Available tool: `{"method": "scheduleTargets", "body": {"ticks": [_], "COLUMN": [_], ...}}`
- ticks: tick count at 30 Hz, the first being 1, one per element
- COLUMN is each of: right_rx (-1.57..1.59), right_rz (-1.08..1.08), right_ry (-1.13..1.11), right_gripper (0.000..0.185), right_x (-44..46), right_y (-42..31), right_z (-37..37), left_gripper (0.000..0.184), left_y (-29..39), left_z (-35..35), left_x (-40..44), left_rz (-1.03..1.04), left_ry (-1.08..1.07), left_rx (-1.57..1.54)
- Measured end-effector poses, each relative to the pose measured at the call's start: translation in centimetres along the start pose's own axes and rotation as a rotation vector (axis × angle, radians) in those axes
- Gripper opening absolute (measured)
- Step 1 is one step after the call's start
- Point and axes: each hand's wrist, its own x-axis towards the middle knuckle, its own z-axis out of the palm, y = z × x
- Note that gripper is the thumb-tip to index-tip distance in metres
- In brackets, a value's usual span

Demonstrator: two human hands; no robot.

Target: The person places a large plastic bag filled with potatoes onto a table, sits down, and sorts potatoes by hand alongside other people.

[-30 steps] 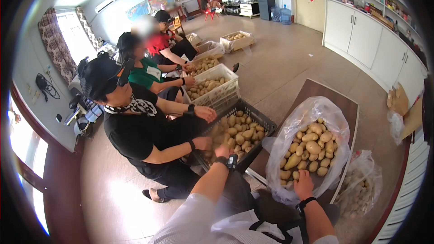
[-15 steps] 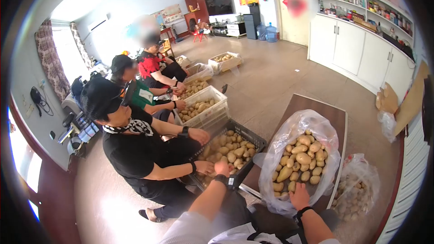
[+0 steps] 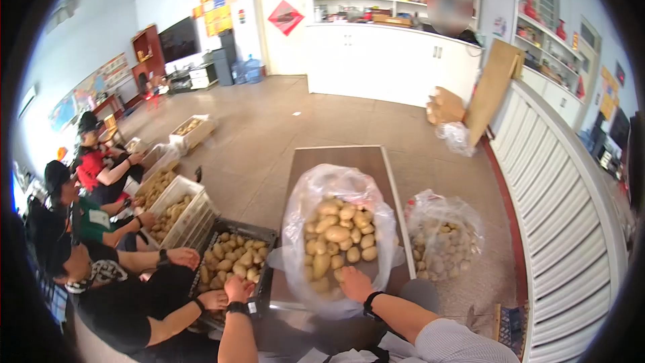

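Note:
My left hand (image 3: pixel 238 289) is over the near side of the black crate (image 3: pixel 270 236), its fingers curled; what is in them, if anything, I cannot make out. Brown potatoes (image 3: pixel 232 255) fill that crate. My right hand (image 3: pixel 356 285) reaches into the near side of a clear plastic bag (image 3: pixel 295 215) on the dark brown table (image 3: pixel 304 161). Its fingers are closed around a potato (image 3: pixel 338 274), partly hidden by them. More potatoes (image 3: pixel 337 233) lie heaped in the bag. A co-worker's hand (image 3: pixel 215 300) is at the crate, just left of my left hand.
Several co-workers (image 3: pixel 114 302) sit along the left beside white crates (image 3: pixel 195 208) of potatoes. On the floor to the right stands another clear bag (image 3: pixel 447 242) of potatoes. A white radiator (image 3: pixel 557 215) runs along the right wall; white cabinets (image 3: pixel 369 60) line the back.
The view has turned to the right, so the table, bag and crate appear further left. My left hand remains over the crate, my right hand at the near side of the bag.

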Motion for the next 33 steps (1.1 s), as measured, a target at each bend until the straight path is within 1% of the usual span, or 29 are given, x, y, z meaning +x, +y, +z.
{"method": "scheduleTargets", "body": {"ticks": [2,5,7,8,9,10,12,15,16,18,19,20,21,23,25,27,29,31,32,33], "right_rx": [0.047,0.109,0.143,0.183,0.224,0.224,0.331,0.373,0.38,0.524,0.526,0.536,0.573,0.531,0.539,0.453,0.452,0.507,0.537,0.54], "right_rz": [-0.007,0.015,0.005,-0.004,-0.015,-0.021,-0.079,-0.117,-0.144,-0.161,-0.148,-0.144,-0.167,-0.23,-0.232,-0.245,-0.286,-0.343,-0.357,-0.366], "right_ry": [0.014,0.109,0.124,0.163,0.197,0.194,0.195,0.255,0.242,0.143,0.087,0.136,0.142,0.19,0.169,0.178,0.182,0.189,0.206,0.194], "right_gripper": [0.046,0.049,0.05,0.052,0.055,0.055,0.052,0.052,0.052,0.053,0.054,0.053,0.051,0.048,0.049,0.051,0.051,0.049,0.047,0.047], "right_x": [-0.3,-0.3,-0.6,-0.8,-0.8,-0.7,-0.3,0.5,0.7,1.0,1.1,0.4,0.9,1.0,1.1,0.8,0.6,-0.2,-0.4,-0.4], "right_y": [0.6,1.1,0.2,-0.6,-1.3,-1.9,-3.0,-5.4,-6.3,-8.4,-10.1,-11.8,-12.5,-14.5,-15.7,-16.6,-16.8,-16.3,-16.0,-15.5], "right_z": [0.4,0.9,-0.4,-1.0,-1.0,-1.0,-0.9,0.3,0.2,-0.4,-1.5,-2.5,-1.9,-2.3,-2.3,-2.0,-1.6,-1.8,-1.9,-1.9], "left_gripper": [0.016,0.019,0.021,0.022,0.022,0.023,0.028,0.03,0.031,0.031,0.028,0.031,0.034,0.044,0.053,0.056,0.046,0.04,0.034,0.034], "left_y": [-0.4,-1.5,-1.0,-0.8,-0.9,-1.0,-1.0,-0.1,0.2,0.6,0.1,-0.6,-1.2,-1.0,0.5,-2.2,-1.0,-1.6,-1.7,-1.3], "left_z": [0.0,0.4,1.1,1.5,1.6,1.9,2.2,4.3,4.9,5.6,5.4,5.5,5.7,6.7,7.9,7.4,7.2,7.3,7.3,7.3], "left_x": [0.7,2.7,1.4,0.6,0.4,0.2,-0.7,-4.1,-5.1,-7.5,-7.1,-7.0,-7.2,-9.2,-14.0,-10.7,-13.3,-11.6,-11.0,-10.6], "left_rz": [-0.013,0.002,0.011,-0.037,-0.038,-0.019,-0.007,-0.051,-0.07,-0.093,-0.078,-0.066,-0.054,-0.2,-0.276,-0.356,-0.281,-0.332,-0.302,-0.297], "left_ry": [0.01,0.03,0.03,-0.001,0.004,-0.041,-0.148,-0.189,-0.22,-0.289,-0.369,-0.39,-0.411,-0.422,-0.411,-0.674,-0.694,-0.6,-0.564,-0.552], "left_rx": [0.006,0.05,0.088,0.082,0.079,0.076,0.094,0.111,0.078,0.019,0.089,0.054,0.018,0.032,-0.012,-0.143,-0.1,-0.206,-0.228,-0.237]}}
